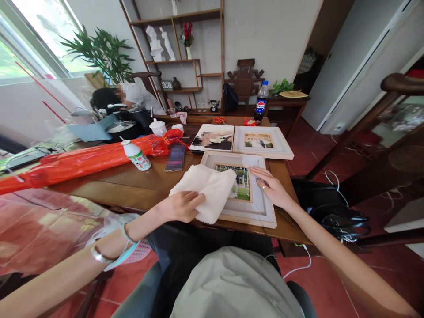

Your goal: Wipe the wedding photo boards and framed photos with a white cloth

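Observation:
A white fluffy cloth (212,187) lies partly over a whitish picture frame (265,211) at the table's front edge. My left hand (185,206) grips the cloth's near edge, fingers curled on it. Inside the frame, a photo (243,185) with green grass shows in part; the cloth covers its left side. On the frame's right side rests my right hand (270,185), fingers stretched out flat, a ring on one of them. Behind stand a second framed photo (260,140) and a photo panel (213,138), both lying flat.
Left on the wooden table (132,185) are a white bottle (135,154), a phone (175,158) and a long red-wrapped bundle (92,154). Red scissors (219,120) and a cola bottle (261,101) are at the back. Another person (139,95) leans at the far left.

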{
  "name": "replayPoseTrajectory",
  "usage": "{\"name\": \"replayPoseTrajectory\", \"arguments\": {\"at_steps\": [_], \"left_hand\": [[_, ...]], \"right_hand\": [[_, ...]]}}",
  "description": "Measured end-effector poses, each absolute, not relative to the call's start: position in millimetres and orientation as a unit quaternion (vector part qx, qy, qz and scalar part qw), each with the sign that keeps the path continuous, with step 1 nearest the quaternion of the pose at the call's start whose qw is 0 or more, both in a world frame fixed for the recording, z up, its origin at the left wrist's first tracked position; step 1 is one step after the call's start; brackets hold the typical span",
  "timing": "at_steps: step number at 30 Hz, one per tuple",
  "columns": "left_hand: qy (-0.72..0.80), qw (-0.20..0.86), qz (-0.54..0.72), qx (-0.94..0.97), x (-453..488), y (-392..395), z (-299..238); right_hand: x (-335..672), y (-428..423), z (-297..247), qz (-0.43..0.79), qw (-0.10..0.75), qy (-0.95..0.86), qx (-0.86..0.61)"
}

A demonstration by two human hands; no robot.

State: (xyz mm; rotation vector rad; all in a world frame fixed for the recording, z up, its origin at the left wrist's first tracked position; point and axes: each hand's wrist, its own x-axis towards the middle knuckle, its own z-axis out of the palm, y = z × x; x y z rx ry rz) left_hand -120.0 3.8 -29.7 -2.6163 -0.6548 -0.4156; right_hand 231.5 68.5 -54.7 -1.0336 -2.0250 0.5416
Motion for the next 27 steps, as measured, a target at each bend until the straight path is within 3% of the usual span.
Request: {"name": "replayPoseTrajectory", "arguments": {"at_steps": [5, 10, 16, 21, 27], "left_hand": [[-0.298, 0.251, -0.103, -0.915, -108, -8, -21], [-0.334, 0.300, 0.005, -0.893, -87, 30, -4], [-0.283, 0.315, -0.049, -0.905, -75, 98, -1], [-0.249, 0.251, -0.067, -0.933, -75, 101, -9], [-0.274, 0.082, -0.090, -0.954, -77, 13, -7]], "right_hand": [[231, 68, -54, 0.213, 0.392, -0.798, -0.405], [232, 69, -58, 0.209, 0.404, -0.795, -0.401], [232, 70, -59, 0.202, 0.413, -0.797, -0.391], [232, 69, -57, 0.209, 0.406, -0.797, -0.397], [231, 67, -55, 0.216, 0.401, -0.792, -0.406]]}}
